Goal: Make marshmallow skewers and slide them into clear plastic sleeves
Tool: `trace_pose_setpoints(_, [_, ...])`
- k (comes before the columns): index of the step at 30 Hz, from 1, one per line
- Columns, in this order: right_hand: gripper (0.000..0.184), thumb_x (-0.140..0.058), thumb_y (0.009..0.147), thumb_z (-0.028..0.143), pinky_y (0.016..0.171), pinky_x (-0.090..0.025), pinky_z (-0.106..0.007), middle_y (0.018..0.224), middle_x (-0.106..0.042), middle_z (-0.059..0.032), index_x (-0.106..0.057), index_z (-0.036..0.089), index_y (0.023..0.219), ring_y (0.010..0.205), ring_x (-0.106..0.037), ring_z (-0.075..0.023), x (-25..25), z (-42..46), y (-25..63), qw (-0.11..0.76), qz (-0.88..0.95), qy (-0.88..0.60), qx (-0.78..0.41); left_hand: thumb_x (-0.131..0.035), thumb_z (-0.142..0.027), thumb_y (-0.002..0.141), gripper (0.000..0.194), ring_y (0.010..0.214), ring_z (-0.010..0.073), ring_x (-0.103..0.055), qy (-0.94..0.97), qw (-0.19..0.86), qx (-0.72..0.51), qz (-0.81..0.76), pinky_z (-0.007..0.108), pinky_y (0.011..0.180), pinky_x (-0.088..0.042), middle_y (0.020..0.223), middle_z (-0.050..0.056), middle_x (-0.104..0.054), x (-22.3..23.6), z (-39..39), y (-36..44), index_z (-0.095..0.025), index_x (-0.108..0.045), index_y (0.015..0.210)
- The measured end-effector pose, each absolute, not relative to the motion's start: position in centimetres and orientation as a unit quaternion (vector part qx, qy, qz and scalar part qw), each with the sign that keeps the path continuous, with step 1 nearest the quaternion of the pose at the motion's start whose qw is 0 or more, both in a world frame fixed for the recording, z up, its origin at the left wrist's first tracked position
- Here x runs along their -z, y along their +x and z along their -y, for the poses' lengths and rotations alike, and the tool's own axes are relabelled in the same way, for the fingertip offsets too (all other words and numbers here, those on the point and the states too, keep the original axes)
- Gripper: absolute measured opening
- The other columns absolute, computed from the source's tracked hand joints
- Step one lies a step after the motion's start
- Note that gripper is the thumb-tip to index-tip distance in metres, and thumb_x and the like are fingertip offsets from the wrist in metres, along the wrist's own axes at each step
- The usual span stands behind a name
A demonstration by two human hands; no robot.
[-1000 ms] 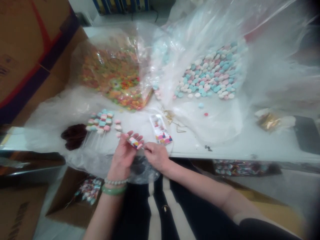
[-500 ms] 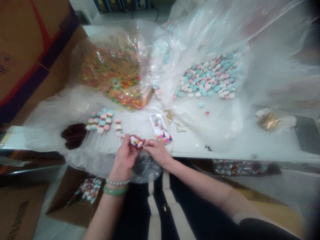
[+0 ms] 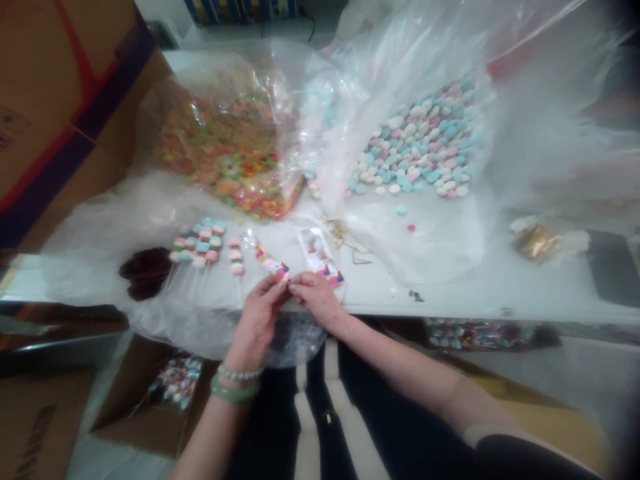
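A marshmallow candy skewer in a clear printed bag points away from me, up and to the left. My left hand pinches its near end between thumb and fingers. My right hand meets it there, fingertips closed at the same end; anything small between them is hidden. Just beyond my right hand lies a stack of printed clear bags, with gold twist ties beside it. To the left, an unwrapped marshmallow skewer lies alone, near a group of similar skewers.
Behind are a bag of orange and green gummies and an open bag of pastel marshmallows. A dark red bundle sits at left, a gold packet at right. Below the table edge stands a carton containing wrapped candy.
My left hand has slid down from around the bagged skewer to its near end. The skewer now tilts away, more of it showing. My right hand stays almost in place.
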State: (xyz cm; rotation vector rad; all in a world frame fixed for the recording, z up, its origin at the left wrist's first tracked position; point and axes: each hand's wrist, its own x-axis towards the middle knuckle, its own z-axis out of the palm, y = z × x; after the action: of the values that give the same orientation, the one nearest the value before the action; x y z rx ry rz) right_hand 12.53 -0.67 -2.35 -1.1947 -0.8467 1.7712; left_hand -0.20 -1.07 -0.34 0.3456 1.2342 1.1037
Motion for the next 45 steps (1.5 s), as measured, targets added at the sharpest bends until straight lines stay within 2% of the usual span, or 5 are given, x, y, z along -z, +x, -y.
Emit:
trace_pose_setpoints(8, [0.009, -0.061, 0.07, 0.027, 0.048, -0.028, -0.02, 0.05, -0.044, 0.0079, -0.061, 0.018, 0.071, 0.046, -0.037, -0.0078, 1.5, 1.4, 12.1, 0.361, 0.321, -0.454, -0.749, -0.069, -0.035, 0.085, 0.022, 0.089, 0.0246, -0.069, 0.019, 0.7, -0.53, -0.478, 0.04, 0.079, -0.057, 0.087, 0.008, -0.071, -1.1, -1.1, -2.2, -0.014, -0.067, 0.092])
trace_pose_setpoints(12, [0.005, -0.058, 0.071, 0.022, 0.05, -0.032, -0.021, 0.05, -0.044, 0.0081, -0.061, 0.018, 0.069, 0.048, -0.04, -0.0087, 1.5, 1.2, 12.2, 0.352, 0.337, -0.487, -0.725, -0.064, -0.031, 0.089, 0.02, 0.072, 0.0194, -0.067, 0.005, 0.682, -0.54, -0.493, 0.035, 0.072, -0.057, 0.071, 0.004, -0.066, -1.2, -1.3, -1.4, -0.012, -0.065, 0.085])
trace_pose_setpoints(25, [0.007, -0.058, 0.07, 0.021, 0.071, -0.043, -0.026, 0.064, -0.06, 0.005, -0.064, 0.02, 0.066, 0.068, -0.054, -0.0139, 1.9, 0.6, 12.4, 0.351, 0.442, -0.524, -0.638, -0.067, -0.038, 0.087, 0.027, 0.072, 0.0176, -0.066, 0.071, 0.664, -0.54, -0.513, 0.029, 0.073, -0.056, 0.07, 0.006, -0.065, 0.3, -0.1, -0.5, -0.012, -0.066, 0.081])
trace_pose_setpoints(38, [0.009, -0.06, 0.07, 0.023, 0.053, -0.038, -0.022, 0.05, -0.046, 0.0073, -0.057, 0.019, 0.063, 0.05, -0.043, -0.0101, 1.4, 1.3, 12.1, 0.361, 0.359, -0.492, -0.706, -0.068, -0.032, 0.086, 0.02, 0.065, 0.0142, -0.06, 0.029, 0.658, -0.542, -0.523, 0.027, 0.065, -0.052, 0.067, 0.002, -0.061, 0.0, -0.4, 0.2, -0.014, -0.062, 0.078])
trace_pose_setpoints(45, [0.011, -0.056, 0.073, 0.017, 0.066, -0.041, -0.024, 0.063, -0.057, 0.0054, -0.058, 0.02, 0.063, 0.067, -0.053, -0.0132, 1.5, 1.7, 11.1, 0.342, 0.458, -0.526, -0.63, -0.065, -0.032, 0.087, 0.023, 0.052, 0.0101, -0.053, 0.073, 0.608, -0.575, -0.543, 0.021, 0.057, -0.047, 0.056, -0.002, -0.053, 0.9, -0.7, -0.1, -0.015, -0.059, 0.073])
